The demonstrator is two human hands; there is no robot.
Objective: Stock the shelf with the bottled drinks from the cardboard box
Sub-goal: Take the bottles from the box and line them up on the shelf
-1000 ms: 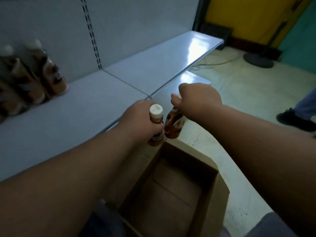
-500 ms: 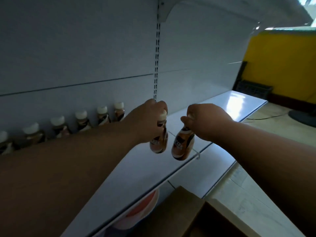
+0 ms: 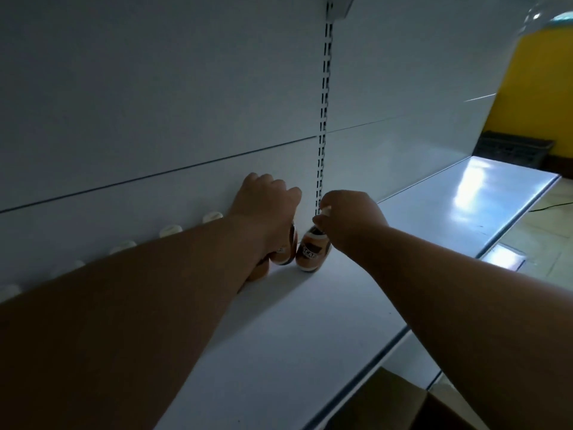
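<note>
My left hand (image 3: pixel 266 203) grips the top of a brown bottled drink (image 3: pixel 286 249) and holds it down near the back of the white shelf (image 3: pixel 310 321). Beside it, my right hand (image 3: pixel 347 218) pinches the white cap of a second brown bottle (image 3: pixel 313 252), whose base is at the shelf surface. Both bottles stand at the right end of a row of white-capped bottles (image 3: pixel 170 230) along the back panel; my left forearm hides most of that row. A corner of the cardboard box (image 3: pixel 400 405) shows at the bottom right, below the shelf edge.
A slotted upright (image 3: pixel 322 144) runs down the back panel just behind the two bottles. The shelf continues to the right as a glossy section (image 3: pixel 465 206). A yellow wall (image 3: pixel 539 97) and a dark crate (image 3: pixel 511 150) lie beyond its far end.
Both hands have carried their bottles from above the box up and forward to the back of the shelf, lowering them beside the row of bottles. My view has risen from the box to the shelf.
</note>
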